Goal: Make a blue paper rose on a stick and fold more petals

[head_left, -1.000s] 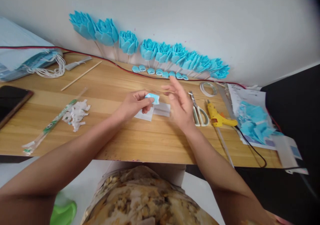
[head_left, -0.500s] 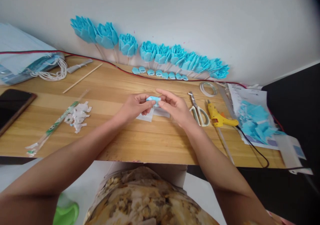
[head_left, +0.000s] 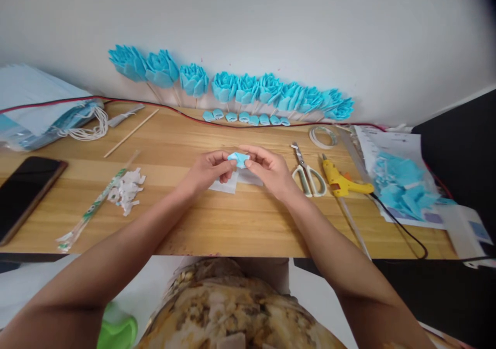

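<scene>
Between my two hands is a small folded light-blue piece, like a paper or felt petal. My left hand pinches its left end with thumb and fingers. At its right end my right hand grips it the same way. Beneath the hands, pale thin sheets lie on the wooden table. Similar small folded blue pieces sit in a row at the back, below several blue flowers on sticks that lean on the wall.
Right of my hands lie scissors, a tape roll, a yellow glue gun with its cord, and a bag of blue petals. To the left are white scraps, a wooden stick, a phone and stacked bags.
The folded blue piece has turned so that more of its broad face shows between my fingers. Both hands stay pinched on it. The camera view has shifted slightly.
</scene>
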The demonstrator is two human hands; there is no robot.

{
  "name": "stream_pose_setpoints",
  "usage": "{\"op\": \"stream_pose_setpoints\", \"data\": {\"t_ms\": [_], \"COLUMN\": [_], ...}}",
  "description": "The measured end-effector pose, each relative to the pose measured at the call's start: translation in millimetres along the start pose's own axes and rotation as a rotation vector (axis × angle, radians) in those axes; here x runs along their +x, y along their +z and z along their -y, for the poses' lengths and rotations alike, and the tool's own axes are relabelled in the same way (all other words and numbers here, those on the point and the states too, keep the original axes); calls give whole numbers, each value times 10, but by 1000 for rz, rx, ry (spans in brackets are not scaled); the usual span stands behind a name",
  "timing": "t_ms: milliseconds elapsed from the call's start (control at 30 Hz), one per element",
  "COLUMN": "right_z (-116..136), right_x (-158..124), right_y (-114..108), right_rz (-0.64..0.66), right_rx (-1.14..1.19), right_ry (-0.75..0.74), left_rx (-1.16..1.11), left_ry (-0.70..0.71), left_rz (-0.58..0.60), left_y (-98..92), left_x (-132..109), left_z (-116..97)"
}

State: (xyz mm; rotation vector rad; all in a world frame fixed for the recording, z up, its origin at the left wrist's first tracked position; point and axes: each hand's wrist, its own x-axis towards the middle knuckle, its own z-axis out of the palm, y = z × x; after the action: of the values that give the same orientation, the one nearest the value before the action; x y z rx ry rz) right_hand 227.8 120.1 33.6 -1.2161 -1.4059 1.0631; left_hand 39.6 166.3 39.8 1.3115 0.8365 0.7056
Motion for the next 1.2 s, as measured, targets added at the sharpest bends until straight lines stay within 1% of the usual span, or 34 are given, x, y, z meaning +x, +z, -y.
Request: {"op": "stream_pose_setpoints", "data": {"t_ms": [167,267,400,533,600,700,800,900,967,1067,1133,1200], "right_z": [-37,-47,-40,-48,-54,-34,25,80,90,71,51,40], "right_x": [-5,-7,1,10,9,3,1,-2,-3,-1,3,7], "right_y": [35,50,53,69,79,64,11,-32,-32,-2,16,20], "right_rz": [120,165,124,80,78,113,145,135,110,60,36,26], "right_rx": [97,137,161,163,153,137,124,70,9,-63,-51,3], "right_ry": [49,48,57,68,80,97,76,40,16,-19,-9,31], "left_rx": [9,7,-10,34,43,63,129,215,288,402,427,397], "left_ry": [22,55,72,58,69,71,55,44,69,142,160,139], "left_rz": [-61,-62,-26,-12,-18,-19,-21,-17,-10,-3,5,12], "left_y": [-5,-7,8,43,54,48,30,25,33,51,55,48], "left_x": [-7,-11,-7,5,11,12,4,-7,-14,-26,-29,-26], "left_z": [-7,-6,8,14,18,30,41,51,57,59,58,58]}}
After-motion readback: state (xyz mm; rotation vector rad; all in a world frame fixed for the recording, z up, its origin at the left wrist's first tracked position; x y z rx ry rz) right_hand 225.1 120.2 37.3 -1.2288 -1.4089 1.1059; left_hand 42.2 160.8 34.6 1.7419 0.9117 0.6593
